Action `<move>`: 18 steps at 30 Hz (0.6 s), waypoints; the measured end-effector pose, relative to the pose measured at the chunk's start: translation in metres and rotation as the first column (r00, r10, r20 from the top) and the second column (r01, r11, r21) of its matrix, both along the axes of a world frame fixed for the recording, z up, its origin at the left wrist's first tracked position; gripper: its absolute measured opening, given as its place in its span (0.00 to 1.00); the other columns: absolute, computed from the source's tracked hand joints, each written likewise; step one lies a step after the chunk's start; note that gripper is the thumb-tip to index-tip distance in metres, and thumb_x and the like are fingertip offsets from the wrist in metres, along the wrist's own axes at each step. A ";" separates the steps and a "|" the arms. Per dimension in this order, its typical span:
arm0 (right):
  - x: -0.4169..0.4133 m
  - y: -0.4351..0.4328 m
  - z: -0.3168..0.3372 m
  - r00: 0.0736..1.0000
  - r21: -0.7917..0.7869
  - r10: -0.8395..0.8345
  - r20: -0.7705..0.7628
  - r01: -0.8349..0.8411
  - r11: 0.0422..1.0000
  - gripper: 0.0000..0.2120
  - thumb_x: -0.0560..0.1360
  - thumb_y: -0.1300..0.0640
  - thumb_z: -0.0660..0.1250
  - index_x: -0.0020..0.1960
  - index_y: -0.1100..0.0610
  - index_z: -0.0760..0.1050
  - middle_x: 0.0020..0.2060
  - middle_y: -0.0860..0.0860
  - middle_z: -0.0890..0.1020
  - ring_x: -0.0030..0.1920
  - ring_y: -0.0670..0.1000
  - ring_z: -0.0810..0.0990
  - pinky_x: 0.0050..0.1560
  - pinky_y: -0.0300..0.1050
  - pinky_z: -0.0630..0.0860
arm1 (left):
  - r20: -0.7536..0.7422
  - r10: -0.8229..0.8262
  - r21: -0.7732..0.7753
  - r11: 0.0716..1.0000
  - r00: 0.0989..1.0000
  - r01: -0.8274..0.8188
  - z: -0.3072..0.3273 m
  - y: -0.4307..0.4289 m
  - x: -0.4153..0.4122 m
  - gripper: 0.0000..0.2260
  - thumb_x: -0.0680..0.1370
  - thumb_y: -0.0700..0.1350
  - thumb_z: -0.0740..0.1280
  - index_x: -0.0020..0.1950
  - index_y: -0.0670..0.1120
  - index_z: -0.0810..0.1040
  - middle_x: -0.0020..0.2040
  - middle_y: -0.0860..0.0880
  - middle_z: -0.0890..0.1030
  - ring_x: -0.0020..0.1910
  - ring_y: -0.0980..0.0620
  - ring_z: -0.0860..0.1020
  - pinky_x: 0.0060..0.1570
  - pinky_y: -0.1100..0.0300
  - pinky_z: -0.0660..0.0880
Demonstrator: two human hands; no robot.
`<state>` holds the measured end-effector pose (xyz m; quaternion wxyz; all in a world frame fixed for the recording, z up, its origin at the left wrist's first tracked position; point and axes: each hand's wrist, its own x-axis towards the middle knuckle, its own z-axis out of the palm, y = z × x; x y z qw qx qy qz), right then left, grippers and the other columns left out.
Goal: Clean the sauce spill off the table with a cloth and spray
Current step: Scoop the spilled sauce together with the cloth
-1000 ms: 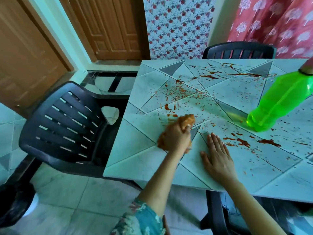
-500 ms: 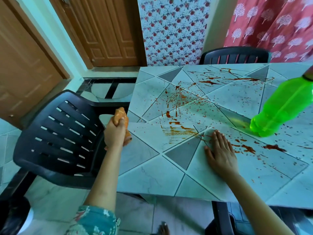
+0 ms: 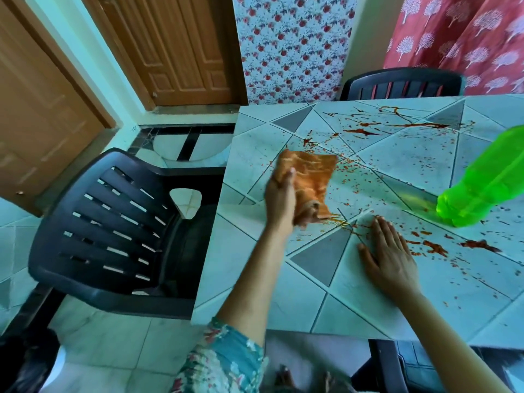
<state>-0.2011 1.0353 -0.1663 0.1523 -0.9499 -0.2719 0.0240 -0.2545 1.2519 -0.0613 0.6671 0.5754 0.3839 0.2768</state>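
1. Stained orange cloth (image 3: 307, 180): over the left part of the pale tiled table (image 3: 283, 302), spread open at its far end and bunched at its near end; I cannot tell whether it lies flat on the tiles.
2. Left hand (image 3: 280, 199): grips the cloth along its left edge, back of hand to camera; floral teal sleeve (image 3: 224, 361) on that arm.
3. Red-brown sauce spill (image 3: 365, 132): streaks and specks across the far and right tiles; smear just beside the cloth's near end.
4. Right hand (image 3: 388, 256): flat on the table, fingers straight, holding nothing; specks near the fingertips.
5. Translucent green plastic bottle (image 3: 482, 180): base on the table right of the cloth, well apart from both hands; top cut off by the frame.
6. Black slatted plastic chair (image 3: 119, 222) at the table's left edge; second dark chair (image 3: 402, 83) at the far side.
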 end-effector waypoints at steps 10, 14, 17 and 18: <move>0.021 0.010 0.009 0.998 0.118 -0.045 -0.050 0.051 0.992 0.41 0.71 0.35 0.39 0.77 0.59 0.50 0.76 0.54 0.53 0.76 0.51 0.48 0.74 0.43 0.42 | -0.531 0.307 0.389 0.916 0.790 -0.094 -0.041 0.087 -0.029 0.18 0.77 0.57 0.60 0.64 0.52 0.74 0.63 0.43 0.76 0.66 0.41 0.69 0.68 0.44 0.59; 0.041 0.022 0.011 0.998 0.087 -0.048 -0.046 0.052 0.995 0.40 0.71 0.36 0.39 0.77 0.59 0.50 0.76 0.54 0.52 0.76 0.51 0.48 0.73 0.44 0.42 | -0.624 0.208 0.483 0.861 0.753 0.162 -0.040 0.028 0.009 0.20 0.78 0.55 0.61 0.69 0.50 0.72 0.73 0.45 0.65 0.75 0.45 0.54 0.73 0.45 0.43; 0.055 0.030 0.012 0.996 0.038 -0.045 -0.081 0.048 0.998 0.37 0.73 0.39 0.42 0.77 0.58 0.47 0.77 0.53 0.49 0.76 0.51 0.45 0.73 0.44 0.41 | -0.617 -0.007 0.422 0.841 0.787 0.338 -0.033 -0.017 0.045 0.23 0.76 0.59 0.61 0.62 0.46 0.77 0.66 0.42 0.74 0.69 0.43 0.66 0.69 0.48 0.58; 0.059 0.032 0.012 0.995 0.026 -0.043 -0.089 0.046 0.999 0.38 0.72 0.40 0.42 0.77 0.58 0.46 0.77 0.53 0.48 0.76 0.51 0.44 0.73 0.45 0.41 | -0.517 -0.108 0.333 0.888 0.849 0.316 -0.027 -0.027 0.054 0.25 0.72 0.62 0.60 0.57 0.44 0.79 0.59 0.40 0.79 0.63 0.41 0.73 0.64 0.49 0.66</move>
